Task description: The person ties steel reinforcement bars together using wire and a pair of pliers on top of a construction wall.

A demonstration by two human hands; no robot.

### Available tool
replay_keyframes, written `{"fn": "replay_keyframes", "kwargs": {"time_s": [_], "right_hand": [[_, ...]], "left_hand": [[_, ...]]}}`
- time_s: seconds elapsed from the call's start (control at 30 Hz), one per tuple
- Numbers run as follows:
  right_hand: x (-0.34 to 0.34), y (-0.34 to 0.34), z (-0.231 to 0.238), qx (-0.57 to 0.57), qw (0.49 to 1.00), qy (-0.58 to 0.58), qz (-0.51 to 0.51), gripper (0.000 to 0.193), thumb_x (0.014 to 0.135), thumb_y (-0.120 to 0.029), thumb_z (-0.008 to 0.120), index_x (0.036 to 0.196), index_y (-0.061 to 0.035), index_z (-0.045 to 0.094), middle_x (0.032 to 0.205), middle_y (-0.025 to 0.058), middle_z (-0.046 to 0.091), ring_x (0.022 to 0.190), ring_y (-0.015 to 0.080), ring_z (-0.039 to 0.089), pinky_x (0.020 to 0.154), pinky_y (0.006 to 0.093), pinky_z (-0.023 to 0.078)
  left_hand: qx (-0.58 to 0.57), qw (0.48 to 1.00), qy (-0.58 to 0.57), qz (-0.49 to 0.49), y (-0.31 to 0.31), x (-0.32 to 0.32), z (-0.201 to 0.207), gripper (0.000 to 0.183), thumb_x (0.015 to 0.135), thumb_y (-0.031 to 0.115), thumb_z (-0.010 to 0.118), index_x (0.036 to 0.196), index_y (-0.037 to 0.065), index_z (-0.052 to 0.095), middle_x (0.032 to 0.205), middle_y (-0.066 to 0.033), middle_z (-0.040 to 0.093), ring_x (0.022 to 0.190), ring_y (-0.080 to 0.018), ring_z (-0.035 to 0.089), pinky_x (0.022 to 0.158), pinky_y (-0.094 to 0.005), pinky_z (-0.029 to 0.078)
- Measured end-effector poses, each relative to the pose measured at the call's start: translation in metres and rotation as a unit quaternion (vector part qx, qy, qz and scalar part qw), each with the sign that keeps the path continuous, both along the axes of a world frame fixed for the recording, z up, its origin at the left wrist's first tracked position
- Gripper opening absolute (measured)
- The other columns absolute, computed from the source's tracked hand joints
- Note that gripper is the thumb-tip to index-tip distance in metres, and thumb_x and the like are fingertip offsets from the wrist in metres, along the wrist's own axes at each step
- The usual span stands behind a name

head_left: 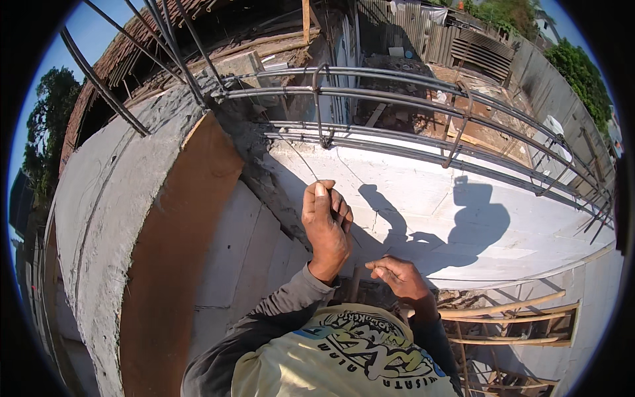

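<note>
My left hand (327, 228) is raised in front of the white block wall, its thumb and fingertips pinched on a thin wire (303, 159). The wire runs up and away toward the rebar cage (390, 96), near the cage's left end. A short tail of it seems to come out below my fist. Lower and to the right, my right hand (399, 278) is closed, with thumb and fingers together. Whatever its fingertips hold, if anything, is too small to make out. Both hands are apart from the cage.
A rough concrete column face (126, 178) with an orange-brown board (178, 251) stands at left, and bent rebars (109, 86) rise from its top. The white block wall (370, 192) carries my shadow. Bamboo poles (509, 309) lie below right. Rubble ground and corrugated sheets (423, 30) are beyond.
</note>
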State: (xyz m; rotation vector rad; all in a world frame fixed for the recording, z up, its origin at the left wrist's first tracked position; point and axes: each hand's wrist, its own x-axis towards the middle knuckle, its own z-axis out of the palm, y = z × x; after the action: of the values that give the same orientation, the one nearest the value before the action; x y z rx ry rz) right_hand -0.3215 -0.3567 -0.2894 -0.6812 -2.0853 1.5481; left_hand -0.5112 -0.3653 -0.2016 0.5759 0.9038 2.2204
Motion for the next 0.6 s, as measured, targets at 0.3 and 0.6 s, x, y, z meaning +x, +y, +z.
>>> {"fn": "replay_keyframes", "kwargs": {"time_s": [0.3,0.6], "right_hand": [[-0.002,-0.013,-0.021,-0.153,0.971,0.178,-0.053,0.024,0.1,-0.018,0.05,0.102,0.0031,0.062,0.068,-0.0019,0.047,0.059,0.0063,0.039,0.056,0.0258,0.036],[-0.008,-0.012,0.0,-0.013,0.996,-0.009,-0.083,0.031,0.101,-0.024,0.049,0.1,0.0044,0.062,0.066,0.0003,0.048,0.058,0.008,0.04,0.056,0.0249,0.036]], "left_hand": [[0.01,0.999,-0.038,-0.002,0.001,-0.007,-0.013,0.023,0.105,0.027,0.044,0.103,0.005,0.051,0.069,0.0016,0.043,0.053,-0.0047,0.037,0.043,-0.0207,0.033],[-0.017,0.985,-0.117,-0.124,-0.003,0.008,-0.014,0.026,0.104,0.028,0.044,0.087,0.008,0.049,0.063,0.0022,0.037,0.051,-0.0083,0.031,0.044,-0.0241,0.028]]}}
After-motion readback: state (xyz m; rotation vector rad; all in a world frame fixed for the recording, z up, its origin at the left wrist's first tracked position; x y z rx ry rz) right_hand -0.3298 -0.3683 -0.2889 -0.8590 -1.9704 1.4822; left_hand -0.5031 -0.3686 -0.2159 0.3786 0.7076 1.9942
